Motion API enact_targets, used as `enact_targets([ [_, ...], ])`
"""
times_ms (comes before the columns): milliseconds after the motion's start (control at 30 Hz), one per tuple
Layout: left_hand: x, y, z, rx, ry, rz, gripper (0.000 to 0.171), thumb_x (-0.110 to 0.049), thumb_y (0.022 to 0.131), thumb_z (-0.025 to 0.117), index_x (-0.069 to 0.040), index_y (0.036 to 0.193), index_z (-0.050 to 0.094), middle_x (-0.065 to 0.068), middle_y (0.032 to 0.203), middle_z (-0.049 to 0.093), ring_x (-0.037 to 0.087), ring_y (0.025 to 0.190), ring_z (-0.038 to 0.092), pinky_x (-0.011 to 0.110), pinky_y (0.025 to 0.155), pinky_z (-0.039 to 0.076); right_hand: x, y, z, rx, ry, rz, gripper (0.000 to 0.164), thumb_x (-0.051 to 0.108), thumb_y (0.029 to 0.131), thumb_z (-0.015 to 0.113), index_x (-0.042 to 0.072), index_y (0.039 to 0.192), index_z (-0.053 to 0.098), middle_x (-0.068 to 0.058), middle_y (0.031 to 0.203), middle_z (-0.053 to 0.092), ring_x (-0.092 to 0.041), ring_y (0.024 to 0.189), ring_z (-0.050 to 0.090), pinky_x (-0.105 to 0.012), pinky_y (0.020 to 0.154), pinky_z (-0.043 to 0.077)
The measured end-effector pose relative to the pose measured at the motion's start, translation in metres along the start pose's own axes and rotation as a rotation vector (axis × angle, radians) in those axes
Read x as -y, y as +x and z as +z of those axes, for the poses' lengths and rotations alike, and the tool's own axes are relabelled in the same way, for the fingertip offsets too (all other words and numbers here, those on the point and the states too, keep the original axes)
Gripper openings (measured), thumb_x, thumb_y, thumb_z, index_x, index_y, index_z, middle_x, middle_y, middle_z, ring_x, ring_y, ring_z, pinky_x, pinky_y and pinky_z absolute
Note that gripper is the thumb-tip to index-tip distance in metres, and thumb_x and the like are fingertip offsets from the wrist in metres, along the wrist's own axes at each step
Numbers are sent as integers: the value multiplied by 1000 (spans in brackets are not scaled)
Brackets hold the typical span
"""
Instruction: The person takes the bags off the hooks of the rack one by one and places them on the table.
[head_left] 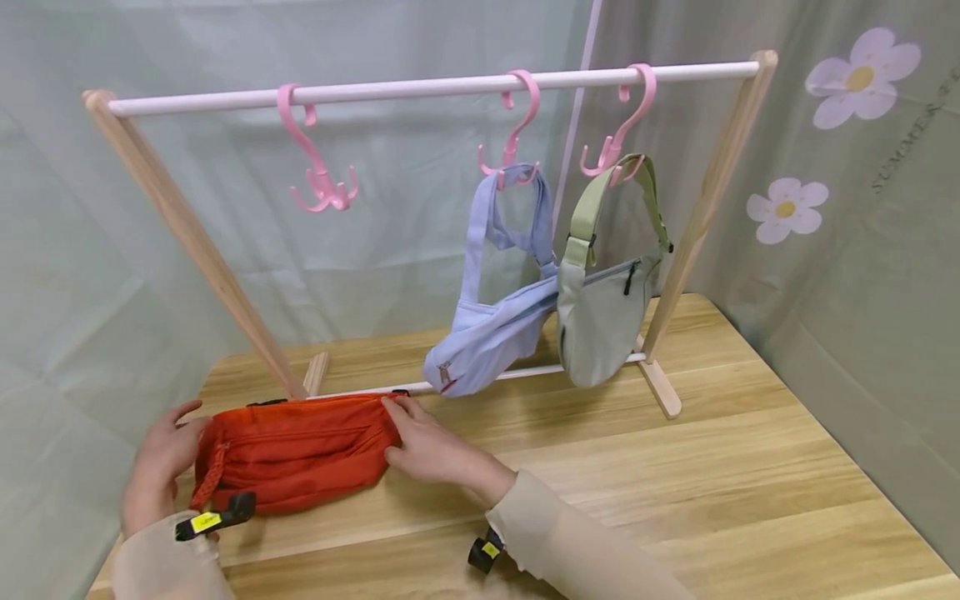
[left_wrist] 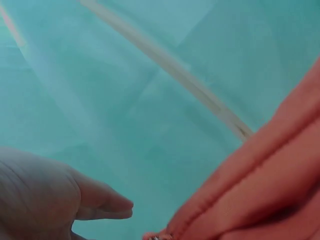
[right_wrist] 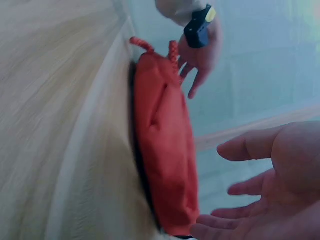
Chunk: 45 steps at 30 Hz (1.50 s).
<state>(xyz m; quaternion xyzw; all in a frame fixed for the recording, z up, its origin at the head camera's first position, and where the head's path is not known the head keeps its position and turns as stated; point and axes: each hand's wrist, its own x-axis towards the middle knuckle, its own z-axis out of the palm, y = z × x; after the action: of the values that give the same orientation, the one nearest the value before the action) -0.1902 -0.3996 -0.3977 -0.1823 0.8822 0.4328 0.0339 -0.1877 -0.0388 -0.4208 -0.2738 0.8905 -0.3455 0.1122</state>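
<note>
A red-orange waist bag (head_left: 300, 454) lies on the wooden table at the front left, with a zipper across its face and a braided pull cord at its left end. My left hand (head_left: 161, 458) is beside that left end; in the left wrist view its straight fingers (left_wrist: 107, 197) stand a little apart from the cloth. At the bag's other end is my right hand (head_left: 435, 442). The right wrist view shows its thumb (right_wrist: 250, 145) held away from the loosely extended fingers, whose lowest tips touch or nearly touch the bag.
A wooden rack with a white rail (head_left: 420, 87) stands behind the bag. From it hang a bare pink hook (head_left: 322, 179), a lavender bag (head_left: 495, 333) and a grey-green bag (head_left: 607, 325), each bag on its own pink hook. Curtains surround the table (head_left: 735, 483).
</note>
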Motion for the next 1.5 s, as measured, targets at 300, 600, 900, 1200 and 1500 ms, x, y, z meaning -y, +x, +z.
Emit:
enact_targets([
  [300,-21,-10,0,-198,-66,171,57,-27,111,36,2,161,30,24,138,50,0,89,48,9,67,44,11,-7,-18,56,-18,-211,59,16,104,59,14,160,40,-8,160,41,-17,147,40,-30,119,35],
  [600,-39,-24,-2,-242,-374,291,41,-18,110,47,-18,151,53,-17,109,54,-2,90,56,6,70,51,20,-26,-69,83,197,-387,50,15,109,55,13,157,44,-5,153,54,-7,130,57,-22,104,48],
  [900,-67,-36,4,-185,-576,389,32,-14,109,53,-20,139,62,-11,115,59,2,95,60,8,74,53,20,-48,-111,-14,339,-470,42,13,109,55,6,150,53,-9,146,60,-10,132,58,-28,108,48],
  [1200,-83,-44,14,-190,-630,510,32,-10,108,55,-12,139,64,-4,117,62,5,96,63,9,78,54,15,-59,-130,-113,417,-452,42,6,107,56,5,149,54,-11,140,64,-20,127,63,-32,102,54],
  [1500,-99,-53,20,-287,-731,507,30,-6,106,58,0,134,65,3,114,67,14,99,63,12,79,55,6,-72,-155,-221,446,-450,40,6,107,55,3,147,55,-14,135,66,-33,128,62,-36,104,52],
])
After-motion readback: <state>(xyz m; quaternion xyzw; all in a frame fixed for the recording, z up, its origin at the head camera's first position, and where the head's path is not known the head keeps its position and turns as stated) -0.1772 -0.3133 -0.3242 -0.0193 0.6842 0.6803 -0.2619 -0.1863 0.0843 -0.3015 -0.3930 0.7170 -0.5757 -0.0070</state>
